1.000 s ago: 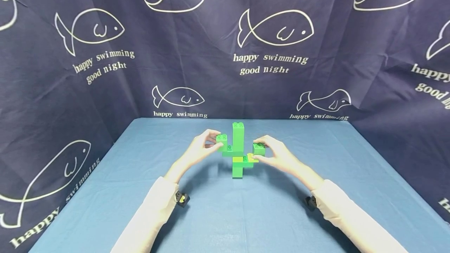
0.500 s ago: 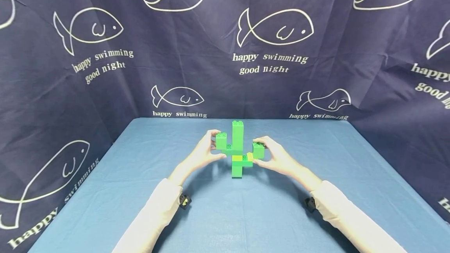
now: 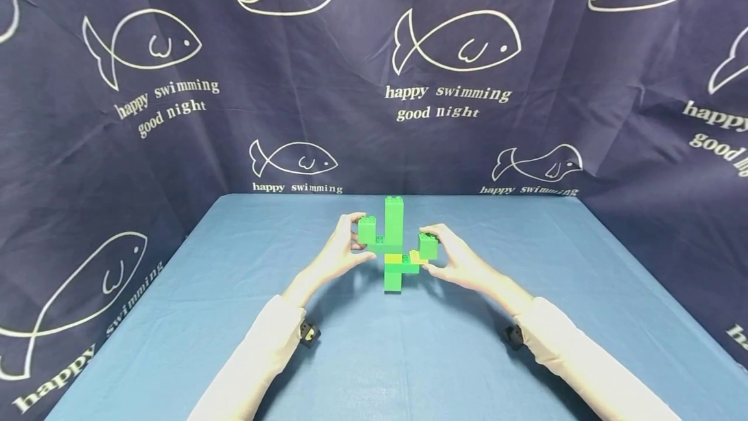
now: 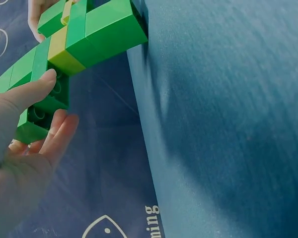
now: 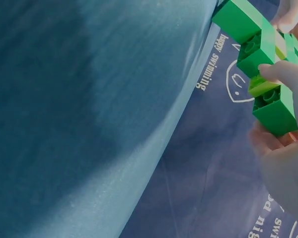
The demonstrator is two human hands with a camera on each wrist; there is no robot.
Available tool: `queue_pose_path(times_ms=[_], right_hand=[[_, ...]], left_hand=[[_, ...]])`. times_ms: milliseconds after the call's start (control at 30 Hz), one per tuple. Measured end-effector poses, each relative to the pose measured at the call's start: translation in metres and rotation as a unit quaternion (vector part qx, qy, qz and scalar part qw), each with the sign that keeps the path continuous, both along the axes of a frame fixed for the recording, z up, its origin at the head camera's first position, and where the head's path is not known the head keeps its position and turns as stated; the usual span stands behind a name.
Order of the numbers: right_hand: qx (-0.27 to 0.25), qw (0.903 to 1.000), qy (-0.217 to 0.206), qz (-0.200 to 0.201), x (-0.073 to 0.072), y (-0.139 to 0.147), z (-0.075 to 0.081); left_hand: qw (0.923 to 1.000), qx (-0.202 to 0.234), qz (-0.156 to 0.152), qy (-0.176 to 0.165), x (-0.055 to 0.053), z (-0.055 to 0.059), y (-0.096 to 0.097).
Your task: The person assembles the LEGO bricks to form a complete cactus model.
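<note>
A cactus-shaped build of green toy bricks (image 3: 394,223) stands upright in the middle of the blue table, with a yellow brick (image 3: 393,258) low in its trunk. My left hand (image 3: 334,256) holds the left arm, whose end is a green brick (image 3: 367,232). In the left wrist view the thumb (image 4: 37,90) lies on the arm's underside and the fingers reach round the end brick. My right hand (image 3: 465,266) grips the lower right arm, where a green brick (image 3: 428,250) sits askew over a yellow plate (image 3: 417,257). Its thumb (image 5: 274,71) presses from below, with the fingers behind the brick.
The blue tablecloth (image 3: 374,362) extends all round the build. Behind it hangs a dark blue curtain (image 3: 350,109) printed with white fish and words. Small black devices are strapped at the left wrist (image 3: 310,333) and right wrist (image 3: 514,336).
My left thumb has dropped from the front of the left end brick to below the arm. The right hand has barely moved. The head view has shifted slightly.
</note>
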State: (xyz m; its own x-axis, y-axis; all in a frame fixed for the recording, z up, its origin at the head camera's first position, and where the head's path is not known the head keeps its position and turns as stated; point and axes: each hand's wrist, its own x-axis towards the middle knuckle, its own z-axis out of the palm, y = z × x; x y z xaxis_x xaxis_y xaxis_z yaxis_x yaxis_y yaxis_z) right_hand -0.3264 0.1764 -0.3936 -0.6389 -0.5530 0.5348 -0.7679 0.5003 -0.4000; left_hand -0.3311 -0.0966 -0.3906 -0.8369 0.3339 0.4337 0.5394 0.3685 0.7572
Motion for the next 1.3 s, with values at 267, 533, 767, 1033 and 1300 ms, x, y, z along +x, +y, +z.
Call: queue_pose_path(times_ms=[267, 533, 767, 1033, 1300], right_hand=[[0.015, 0.9993, -0.022, -0.025, 0.0, 0.002, 0.002], [0.034, 0.998, -0.049, -0.021, -0.001, 0.002, 0.003], [0.043, 0.9972, -0.06, -0.009, -0.006, 0.003, 0.003], [0.068, 0.9942, -0.084, -0.008, -0.01, 0.006, 0.003], [0.088, 0.9909, -0.102, -0.001, -0.012, 0.007, 0.002]], left_hand=[[0.9996, -0.017, 0.016, 0.017, -0.005, -0.002, -0.001], [0.9987, -0.041, 0.03, 0.002, -0.009, -0.004, -0.006], [0.9962, -0.07, 0.046, -0.025, -0.012, -0.004, -0.01], [0.9874, -0.133, 0.05, -0.07, -0.016, -0.006, -0.013], [0.9826, -0.143, 0.025, -0.116, -0.02, -0.009, -0.014]])
